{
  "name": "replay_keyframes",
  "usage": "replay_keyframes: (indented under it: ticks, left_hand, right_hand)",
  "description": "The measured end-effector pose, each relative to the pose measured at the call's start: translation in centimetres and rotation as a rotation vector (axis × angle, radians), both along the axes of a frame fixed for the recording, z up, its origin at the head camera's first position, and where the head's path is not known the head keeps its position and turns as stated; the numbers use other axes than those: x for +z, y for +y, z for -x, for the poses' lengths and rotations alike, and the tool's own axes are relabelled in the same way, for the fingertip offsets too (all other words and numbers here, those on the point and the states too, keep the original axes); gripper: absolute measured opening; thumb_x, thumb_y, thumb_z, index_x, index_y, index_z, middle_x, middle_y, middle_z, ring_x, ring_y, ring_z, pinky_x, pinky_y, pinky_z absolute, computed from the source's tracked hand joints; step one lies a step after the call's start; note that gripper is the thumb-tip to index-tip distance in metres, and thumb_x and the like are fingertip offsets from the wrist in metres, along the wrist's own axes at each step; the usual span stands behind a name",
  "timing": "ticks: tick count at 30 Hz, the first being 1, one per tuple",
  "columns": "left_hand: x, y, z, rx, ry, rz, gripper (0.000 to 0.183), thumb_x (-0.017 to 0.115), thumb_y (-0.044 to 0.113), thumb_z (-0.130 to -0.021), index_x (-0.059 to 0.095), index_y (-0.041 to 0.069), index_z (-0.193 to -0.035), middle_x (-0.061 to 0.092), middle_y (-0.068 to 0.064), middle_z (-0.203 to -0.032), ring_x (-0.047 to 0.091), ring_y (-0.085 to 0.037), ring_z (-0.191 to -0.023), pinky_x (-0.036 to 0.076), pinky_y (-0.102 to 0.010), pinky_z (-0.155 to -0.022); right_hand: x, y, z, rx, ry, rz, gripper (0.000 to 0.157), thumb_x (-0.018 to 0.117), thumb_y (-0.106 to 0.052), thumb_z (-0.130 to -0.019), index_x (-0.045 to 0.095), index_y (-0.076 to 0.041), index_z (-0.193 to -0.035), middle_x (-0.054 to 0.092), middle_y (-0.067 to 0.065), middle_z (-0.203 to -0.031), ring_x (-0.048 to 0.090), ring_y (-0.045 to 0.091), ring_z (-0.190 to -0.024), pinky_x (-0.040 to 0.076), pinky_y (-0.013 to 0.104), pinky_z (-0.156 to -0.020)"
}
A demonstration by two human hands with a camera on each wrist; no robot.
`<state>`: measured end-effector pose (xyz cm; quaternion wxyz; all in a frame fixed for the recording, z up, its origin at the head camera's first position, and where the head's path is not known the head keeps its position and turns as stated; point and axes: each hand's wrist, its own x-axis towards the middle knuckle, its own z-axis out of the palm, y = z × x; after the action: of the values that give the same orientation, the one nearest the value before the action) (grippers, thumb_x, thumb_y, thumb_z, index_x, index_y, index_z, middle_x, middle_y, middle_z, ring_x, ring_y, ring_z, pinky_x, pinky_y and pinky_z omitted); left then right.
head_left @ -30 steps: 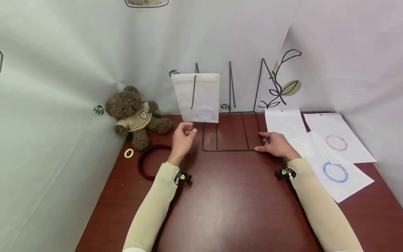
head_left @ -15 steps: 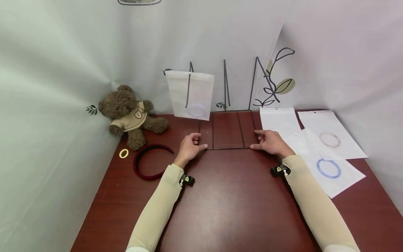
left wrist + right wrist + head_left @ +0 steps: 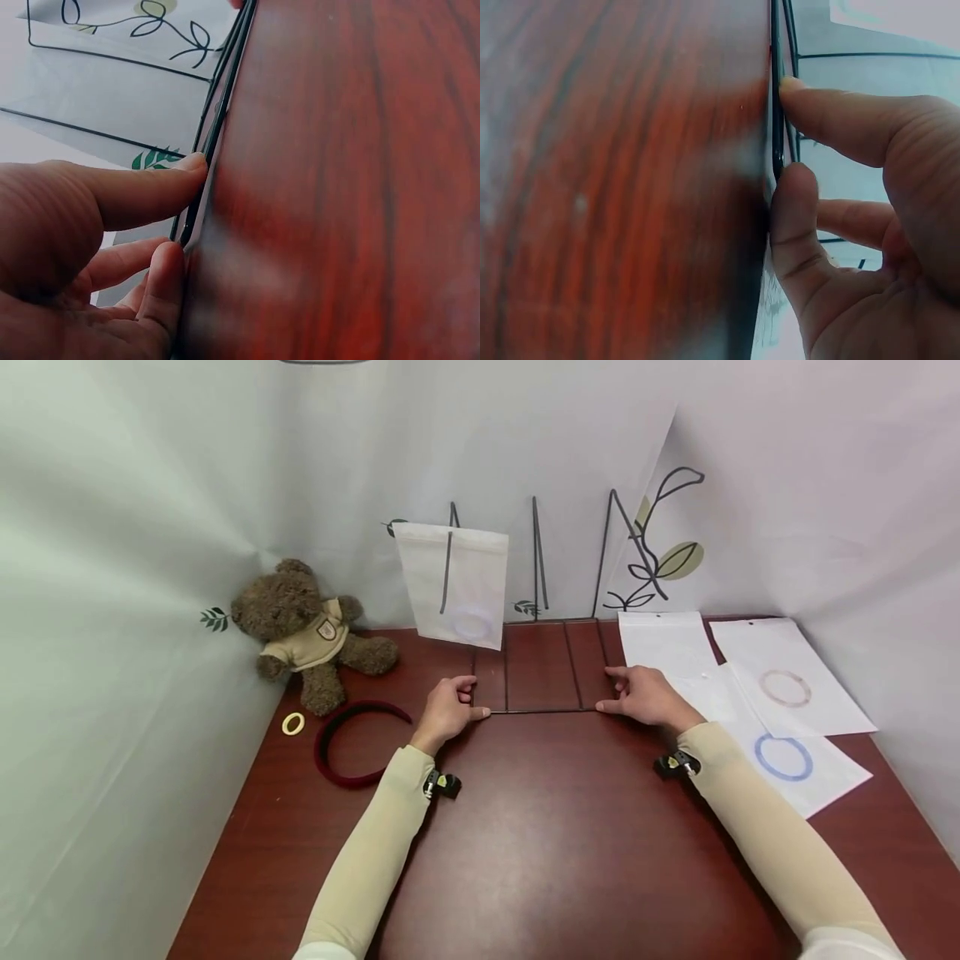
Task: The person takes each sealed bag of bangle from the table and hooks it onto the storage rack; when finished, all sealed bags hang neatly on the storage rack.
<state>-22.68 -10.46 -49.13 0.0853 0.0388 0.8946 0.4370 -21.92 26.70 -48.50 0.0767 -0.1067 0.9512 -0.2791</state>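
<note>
A black wire display rack (image 3: 543, 712) with upright hooks at the back sits on the dark red table, against the white curtain. My left hand (image 3: 444, 714) pinches its front left corner, thumb on the front bar. At the front right corner my right hand (image 3: 647, 697) pinches the frame in the same way. In both wrist views thumb and fingers are close on the black wire. From the left hook hangs a white pouch (image 3: 427, 568) with a pale blue ring showing through. The middle and right hooks carry nothing.
A brown teddy bear (image 3: 273, 603) leans at the back left. Near it lie a small yellow ring (image 3: 293, 724) and a dark red headband (image 3: 324, 760). Several white pouches overlap at the right, one with a pinkish ring (image 3: 763, 685), one with a blue ring (image 3: 765, 768).
My left hand has come down from below the hanging pouch, moved right and taken hold of the rack's front left corner. My right hand stays at the right corner. The camera view has shifted slightly.
</note>
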Motion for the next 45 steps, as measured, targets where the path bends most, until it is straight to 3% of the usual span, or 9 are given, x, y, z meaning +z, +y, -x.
replay_keyframes:
  ticks: [9,15,19,24,29,32,38,42,45]
  left_hand:
    - [0.0,0.7,0.0,0.018,-0.017,0.03,0.075,0.093,0.015,-0.081,0.058,0.004,-0.146,0.061,-0.013,-0.12,0.059,-0.028,-0.109,0.05,-0.043,-0.098]
    - [-0.1,0.8,0.0,0.006,-0.01,0.058,0.071,0.092,0.016,-0.083,0.061,0.007,-0.146,0.063,-0.014,-0.123,0.06,-0.028,-0.11,0.05,-0.043,-0.099]
    - [0.0,0.9,0.0,0.003,-0.006,0.069,0.067,0.09,0.017,-0.085,0.062,0.007,-0.145,0.063,-0.014,-0.124,0.06,-0.028,-0.11,0.051,-0.043,-0.099]
    - [0.3,0.8,0.0,0.008,-0.009,0.066,0.067,0.091,0.017,-0.085,0.063,0.006,-0.145,0.064,-0.014,-0.123,0.06,-0.028,-0.11,0.051,-0.043,-0.098]
    - [0.5,0.3,0.2,0.02,0.0,0.071,0.067,0.092,0.018,-0.083,0.064,0.006,-0.143,0.065,-0.014,-0.121,0.061,-0.027,-0.108,0.051,-0.042,-0.097]
    - [0.5,0.2,0.2,0.024,-0.001,0.075,0.067,0.092,0.018,-0.083,0.065,0.007,-0.143,0.066,-0.013,-0.121,0.061,-0.026,-0.108,0.051,-0.041,-0.097]
    - [0.7,0.3,0.2,-0.002,-0.012,0.055,0.066,0.092,0.018,-0.083,0.065,0.006,-0.142,0.066,-0.014,-0.121,0.061,-0.026,-0.108,0.051,-0.041,-0.096]
    - [0.6,0.3,0.3,0.0,-0.014,0.059,0.066,0.092,0.018,-0.083,0.065,0.007,-0.142,0.065,-0.013,-0.12,0.06,-0.026,-0.107,0.051,-0.041,-0.096]
    - [0.6,0.3,0.4,-0.002,-0.017,0.071,0.066,0.092,0.019,-0.083,0.065,0.008,-0.142,0.064,-0.013,-0.119,0.059,-0.026,-0.107,0.05,-0.041,-0.095]
  right_hand:
    - [0.8,2.1,0.2,-0.046,0.032,0.095,0.052,0.072,-0.036,-0.101,0.067,0.001,-0.138,0.074,0.012,-0.105,0.068,0.017,-0.084,0.051,0.034,-0.078]
    - [1.2,4.9,1.9,-0.101,0.067,0.083,0.046,0.068,-0.037,-0.103,0.07,-0.002,-0.132,0.078,0.012,-0.102,0.068,0.012,-0.081,0.047,0.034,-0.081]
    - [1.2,7.1,3.3,-0.168,0.076,0.083,0.048,0.067,-0.038,-0.103,0.069,0.0,-0.132,0.077,0.017,-0.109,0.066,0.008,-0.085,0.046,0.035,-0.087]
    - [0.9,9.7,5.5,-0.26,0.096,0.09,0.057,0.062,-0.041,-0.105,0.061,0.005,-0.139,0.07,0.029,-0.123,0.067,0.035,-0.109,0.047,0.048,-0.1]
    - [1.3,11.4,7.5,-0.313,0.077,0.052,0.072,0.062,-0.043,-0.105,0.046,0.009,-0.151,0.053,0.04,-0.141,0.05,0.055,-0.132,0.035,0.065,-0.114]
    - [1.1,12.2,8.1,-0.311,0.059,0.008,0.077,0.064,-0.043,-0.103,0.041,0.014,-0.151,0.047,0.043,-0.144,0.041,0.06,-0.136,0.027,0.068,-0.117]
    - [0.4,13.2,8.6,-0.28,0.024,-0.055,0.078,0.074,-0.038,-0.096,0.041,0.019,-0.137,0.049,0.043,-0.13,0.038,0.061,-0.124,0.027,0.069,-0.108]
    - [0.3,13.0,8.7,-0.277,0.044,-0.025,0.083,0.079,-0.033,-0.093,0.038,0.014,-0.148,0.043,0.044,-0.14,0.031,0.065,-0.134,0.026,0.071,-0.113]
    - [0.5,12.5,8.6,-0.29,0.074,-0.005,0.077,0.073,-0.032,-0.098,0.038,0.008,-0.154,0.04,0.044,-0.148,0.029,0.066,-0.139,0.024,0.076,-0.114]
